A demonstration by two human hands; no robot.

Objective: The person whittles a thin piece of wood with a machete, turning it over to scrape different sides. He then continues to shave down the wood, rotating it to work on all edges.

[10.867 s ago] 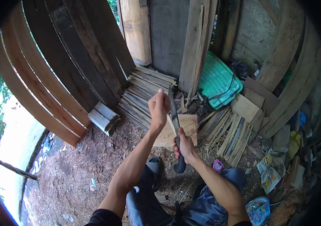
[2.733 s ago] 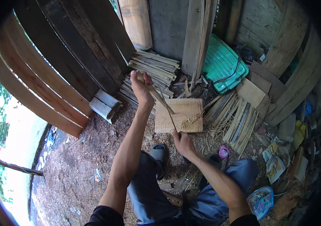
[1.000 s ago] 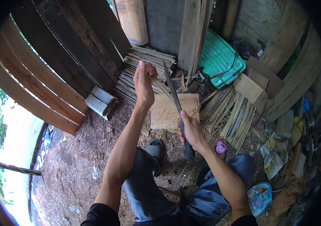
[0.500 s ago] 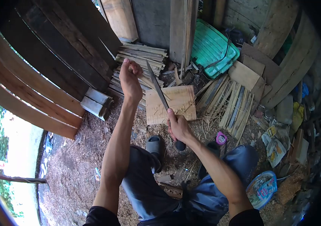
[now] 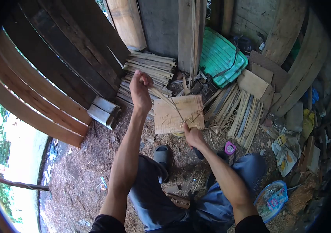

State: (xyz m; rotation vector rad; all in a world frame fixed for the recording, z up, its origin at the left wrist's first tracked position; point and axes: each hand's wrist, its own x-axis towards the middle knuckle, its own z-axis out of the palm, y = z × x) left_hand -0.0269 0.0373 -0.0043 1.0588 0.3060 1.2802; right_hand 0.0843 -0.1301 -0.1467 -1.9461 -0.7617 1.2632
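My left hand is closed on one end of a thin wooden strip, which slants down to the right over a square wooden board. My right hand grips the dark handle of a long knife, whose narrow blade points up and left and meets or crosses the strip above the board. Thin shavings lie on the board. The exact contact of blade and strip is too small to tell.
Stacked strips lie behind my left hand, and more strips lie right of the board. A green plastic lid, a pink tape measure, a blue-rimmed basin and a grey slipper are around. Plank walls stand left and behind.
My right hand has moved down and right, and the knife has swung lower, its blade now at the strip over the board. The whole view has shifted slightly.
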